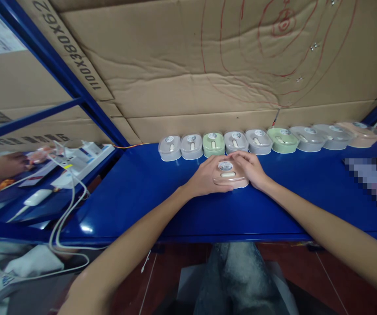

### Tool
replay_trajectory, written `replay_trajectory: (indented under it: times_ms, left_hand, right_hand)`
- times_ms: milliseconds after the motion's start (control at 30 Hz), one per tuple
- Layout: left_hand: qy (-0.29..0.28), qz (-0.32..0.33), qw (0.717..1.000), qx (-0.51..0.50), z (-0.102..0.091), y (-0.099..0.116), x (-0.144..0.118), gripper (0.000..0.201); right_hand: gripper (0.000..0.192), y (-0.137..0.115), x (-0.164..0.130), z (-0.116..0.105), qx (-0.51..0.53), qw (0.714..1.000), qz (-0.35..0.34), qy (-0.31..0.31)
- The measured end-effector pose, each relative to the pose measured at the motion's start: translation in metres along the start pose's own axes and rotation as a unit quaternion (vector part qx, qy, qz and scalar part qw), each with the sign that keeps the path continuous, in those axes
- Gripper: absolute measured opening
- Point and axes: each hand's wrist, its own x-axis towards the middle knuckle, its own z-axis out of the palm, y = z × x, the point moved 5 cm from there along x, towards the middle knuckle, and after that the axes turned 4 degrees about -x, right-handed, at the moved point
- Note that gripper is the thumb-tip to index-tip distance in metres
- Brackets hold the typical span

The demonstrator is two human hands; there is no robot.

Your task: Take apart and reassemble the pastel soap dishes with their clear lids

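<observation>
Cardboard [149,52] lines the back of a blue bench [274,201], where a pink box [236,180] with a clear lid sits near the middle, between two bare hands. The left hand [204,177] wraps its left side, thumb along the front edge and fingers reaching behind, while the right hand [252,168] is curved over the far right edge, fingers bent and held together. Both hands are closed in around the box rather than spread, and its lid shows a round label [225,166] and a white oblong tab [228,174] between them. Just beyond, along the back of the bench, nine similar lidded boxes stand in a row: two grey, one green [214,146], two grey, another green, two more grey and, at the right end, a pink one [362,136]. Red rings [283,26] are drawn on the cardboard above. At the right, something on the bench is pixelated and cannot be made out. To the left, past a blue post [93,92], another person's hand [6,168] is over a surface with a white power strip [90,165] and a white plug-like piece [38,197]; pale cables [72,201] loop down beside it.
</observation>
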Motion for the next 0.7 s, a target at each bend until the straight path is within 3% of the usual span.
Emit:
replay_trajectory:
  times_ms: [700]
  left_hand:
    - [0.002, 0.018, 1.000, -0.005, -0.0005, -0.0001, 0.0000, 0.091]
  right_hand:
    - [0.025, -0.0006, 0.0006, 0.0003, -0.001, 1.000, 0.004, 0.006]
